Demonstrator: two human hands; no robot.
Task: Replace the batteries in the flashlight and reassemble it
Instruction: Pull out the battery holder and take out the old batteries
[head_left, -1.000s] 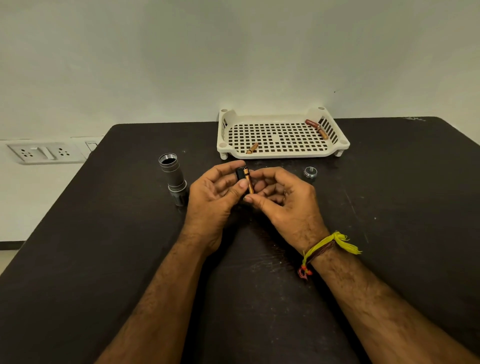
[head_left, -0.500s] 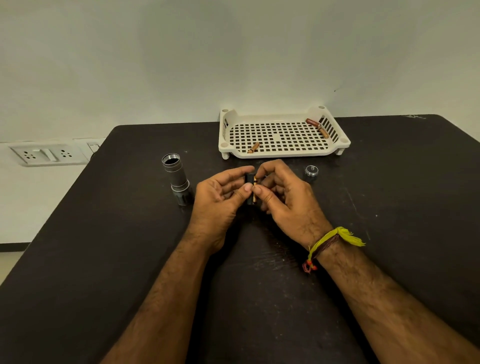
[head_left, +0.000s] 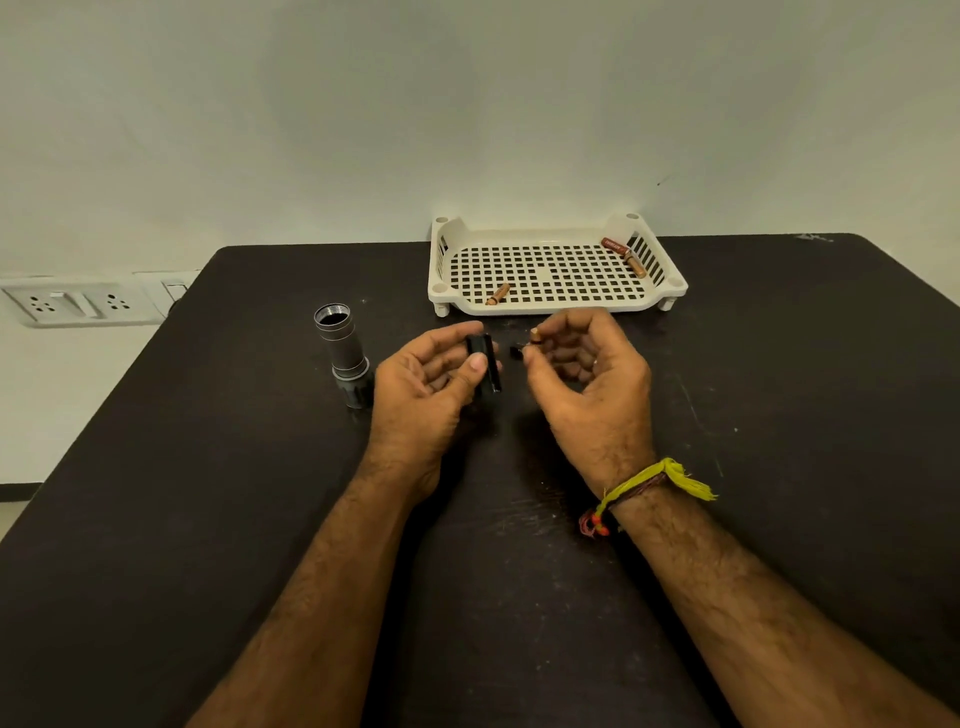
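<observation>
Holding battery holder (head_left: 484, 364), left hand (head_left: 426, 384) over scuffed black table (head_left: 208, 467).

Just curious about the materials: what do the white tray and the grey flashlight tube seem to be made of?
The tray looks like moulded plastic: matte cream, with a grid of square holes and slotted walls. The flashlight tube looks like metal, probably aluminium: grey satin body with a shiny rim, though painted plastic cannot be excluded.
</observation>
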